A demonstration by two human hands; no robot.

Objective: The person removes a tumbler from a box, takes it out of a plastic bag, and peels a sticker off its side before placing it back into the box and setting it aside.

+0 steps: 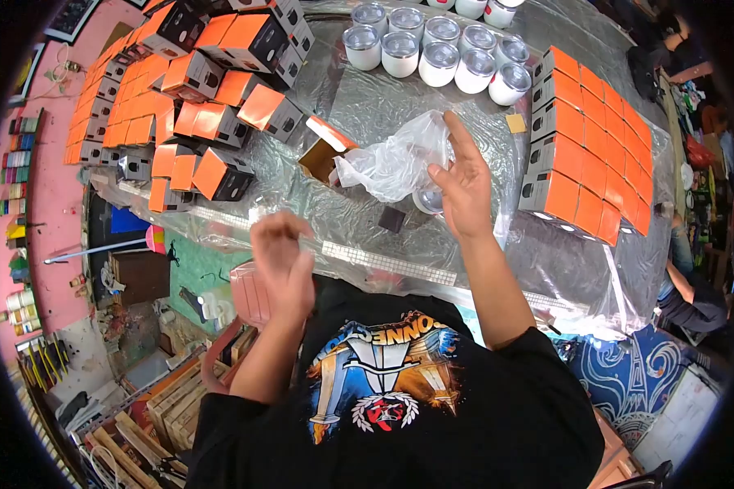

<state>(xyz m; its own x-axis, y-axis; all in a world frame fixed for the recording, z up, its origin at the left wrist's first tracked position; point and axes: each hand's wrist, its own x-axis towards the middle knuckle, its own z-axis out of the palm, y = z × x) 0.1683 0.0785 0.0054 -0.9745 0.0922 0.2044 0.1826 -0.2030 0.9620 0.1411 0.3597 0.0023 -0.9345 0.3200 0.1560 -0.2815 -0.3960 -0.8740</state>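
My right hand [465, 178] is open, fingers stretched out and thumb apart, against the edge of a crumpled clear plastic bag [395, 159]. Partly hidden behind this hand and the bag is a tumbler [428, 200] with a clear lid. Close to the table's near edge, my left hand [284, 257] is slightly blurred, its fingers loosely curled and thumb apart, with nothing visible in it. An open orange box [318, 156] lies left of the bag, its brown inside showing. A small dark square [391, 218] lies below the bag.
Orange-and-black boxes [208, 122] are piled at the left. More boxes [587, 147] stand in tight rows at the right. Several white tumblers [440, 65] with clear lids stand at the back. Plastic sheeting covers the table [497, 244]. Other people [693, 297] are at the far right.
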